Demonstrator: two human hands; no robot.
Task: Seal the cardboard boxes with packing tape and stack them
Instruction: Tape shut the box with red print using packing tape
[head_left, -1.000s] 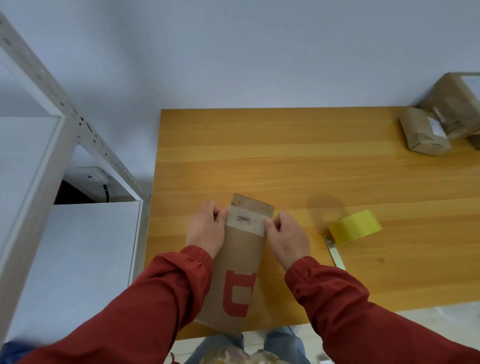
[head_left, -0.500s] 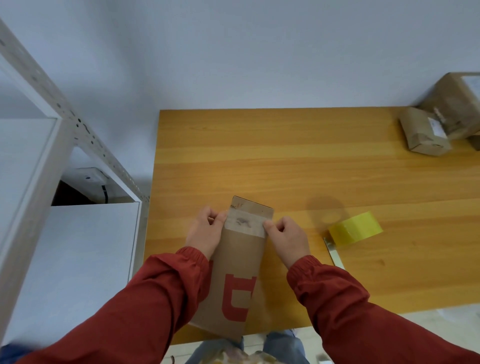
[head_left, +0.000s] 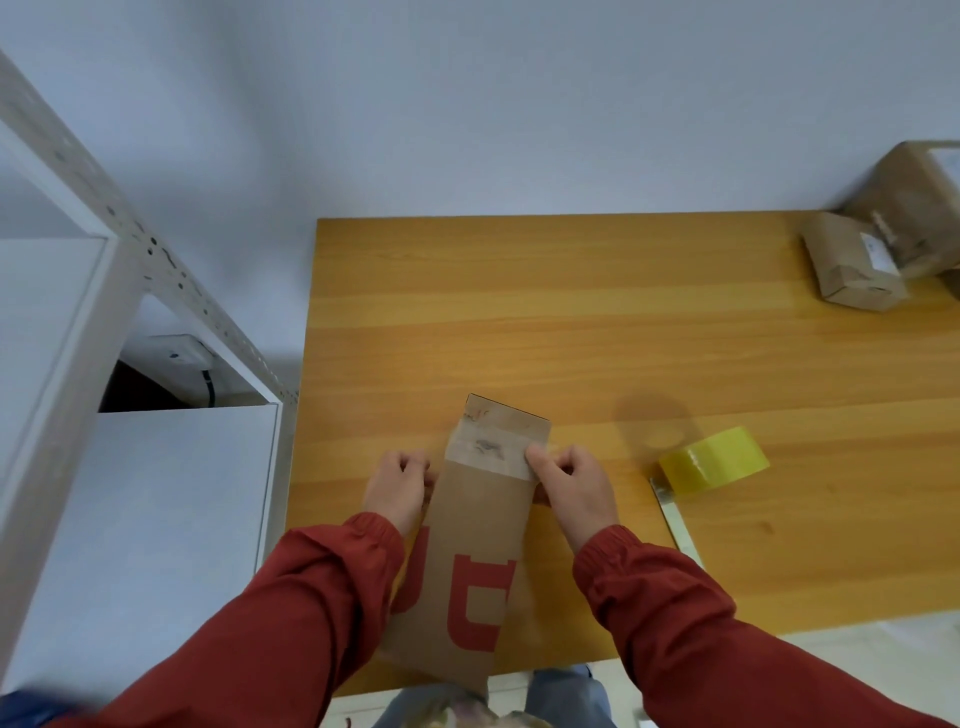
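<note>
Cardboard box (head_left: 470, 551), a flat brown one with red lettering, lies on the near part of the wooden bench (head_left: 571, 322), its near end sticking out past the bench edge toward the person. There is only the head view. The box's long axis runs near to far, leaning slightly right at the far end. A strip of clear tape (head_left: 491, 453) crosses its far end from side to side, across that axis.

The left hand (head_left: 397, 491) sits against the box's left edge, fingers curled, pressing at the tape's left end; whether it pinches the edge I cannot tell. The right hand (head_left: 571, 491) is at the right edge, thumb and fingers closed on the tape's right end where it folds over the side. The box lies directly between the two hands, each equally close, so smoothing the tape down the sides looks like the step in hand.

A yellow tape roll (head_left: 714, 460) lies to the right, near the right hand but apart from it, with a thin metal strip (head_left: 675, 522) just near of it. Far right, two more brown boxes sit together: a small one (head_left: 852, 262) and a larger one (head_left: 914, 208) behind it, touching. That makes three boxes, one roll, two hands. A white shelf (head_left: 62, 332) stands left.
</note>
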